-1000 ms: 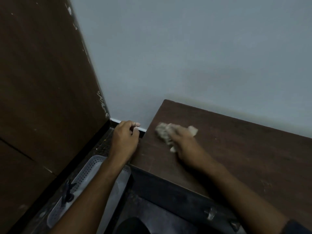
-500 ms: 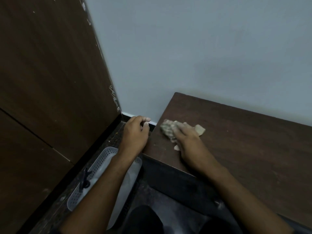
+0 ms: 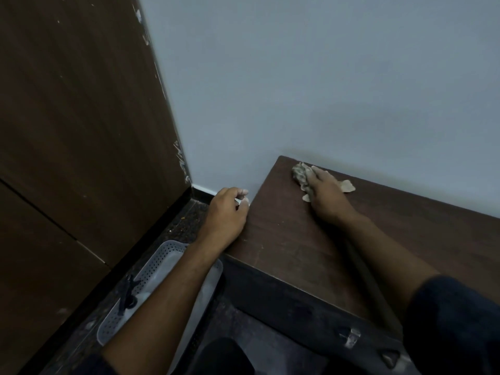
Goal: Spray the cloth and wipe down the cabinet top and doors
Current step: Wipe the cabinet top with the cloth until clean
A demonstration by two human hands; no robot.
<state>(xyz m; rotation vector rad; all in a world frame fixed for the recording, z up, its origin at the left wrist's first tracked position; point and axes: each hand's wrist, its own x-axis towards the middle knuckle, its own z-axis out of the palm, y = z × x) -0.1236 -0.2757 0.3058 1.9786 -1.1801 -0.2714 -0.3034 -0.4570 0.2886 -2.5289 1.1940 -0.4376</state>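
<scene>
A low dark-brown cabinet (image 3: pixel 405 239) stands against the pale wall, its top filling the right half of the head view. My right hand (image 3: pixel 328 193) lies flat on a crumpled beige cloth (image 3: pixel 300 174), pressing it onto the top near the back left corner. Cloth ends poke out on both sides of the hand. My left hand (image 3: pixel 227 212) rests at the cabinet's left edge, fingers curled around it. The cabinet's front face (image 3: pixel 292 304) is in shadow, with a metal handle (image 3: pixel 351 338) low down. No spray bottle is in view.
A white perforated plastic basket (image 3: pixel 162 258) sits on the dark speckled floor left of the cabinet, under my left forearm, with a dark object (image 3: pixel 127 293) inside. A tall brown wooden panel (image 3: pixel 67 158) closes the left side.
My right hand has slid the cloth away from me, from the front left part of the cabinet top to its back left corner by the wall. My left hand stays on the edge.
</scene>
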